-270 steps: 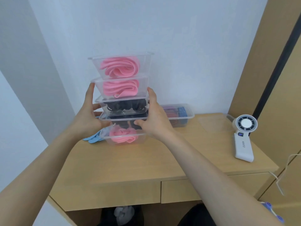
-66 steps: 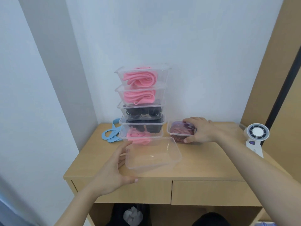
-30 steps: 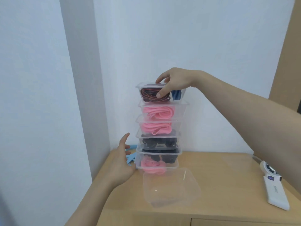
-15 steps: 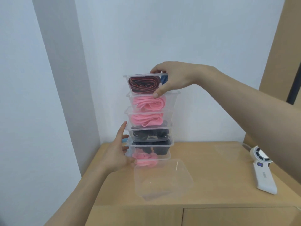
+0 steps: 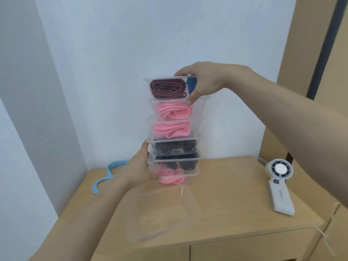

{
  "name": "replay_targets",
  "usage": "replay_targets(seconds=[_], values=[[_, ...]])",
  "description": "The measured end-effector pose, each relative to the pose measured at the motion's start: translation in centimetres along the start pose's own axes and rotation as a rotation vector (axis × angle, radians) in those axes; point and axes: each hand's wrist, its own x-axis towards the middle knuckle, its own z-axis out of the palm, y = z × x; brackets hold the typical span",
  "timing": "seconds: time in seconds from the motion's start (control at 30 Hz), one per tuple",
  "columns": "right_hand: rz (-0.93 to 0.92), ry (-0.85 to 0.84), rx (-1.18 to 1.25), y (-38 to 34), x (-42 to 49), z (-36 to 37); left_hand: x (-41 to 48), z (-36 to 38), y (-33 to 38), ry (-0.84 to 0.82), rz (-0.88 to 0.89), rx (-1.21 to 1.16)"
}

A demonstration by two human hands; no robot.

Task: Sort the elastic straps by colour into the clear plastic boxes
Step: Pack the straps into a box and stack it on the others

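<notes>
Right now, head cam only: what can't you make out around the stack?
- Top box: right end covered by the right hand gripping it; blue straps there mostly hidden.
- Left hand: fingers run behind the stack, so grip or flat press is unclear.
- Bottom box: base blurred behind the empty box; contact with the desk unclear.
- Loose blue strap: partly hidden by the left hand.
- Fan: screen too small to read.
</notes>
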Motion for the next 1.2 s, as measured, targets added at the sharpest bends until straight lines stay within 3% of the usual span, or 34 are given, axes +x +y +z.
replay_targets(seconds=[0.3, 0.7, 0.83, 0.97, 1.2], values=[[0.038, -0.018, -0.034, 6.5, 0.4, -0.1, 5.5, 4.7, 4.0, -0.015, 0.035, 0.128], [0.079, 0.058, -0.105, 6.9, -1.5, -0.4, 4.7, 3.0, 3.5, -0.039, -0.087, 0.012], [0.064, 0.19, -0.067, 6.3, -3.6, -0.7, 2.1, 0.6, 2.9, 0.1, -0.124, -0.048], [-0.019, 0.373, 0.083, 5.0, -6.5, 0.8, -1.0, -0.9, 1.5, 0.113, -0.16, -0.035], [-0.131, 0.58, 0.295, 2.3, -12.0, 10.9, -8.3, -0.2, 1.6, 0.194, -0.081, -0.154]])
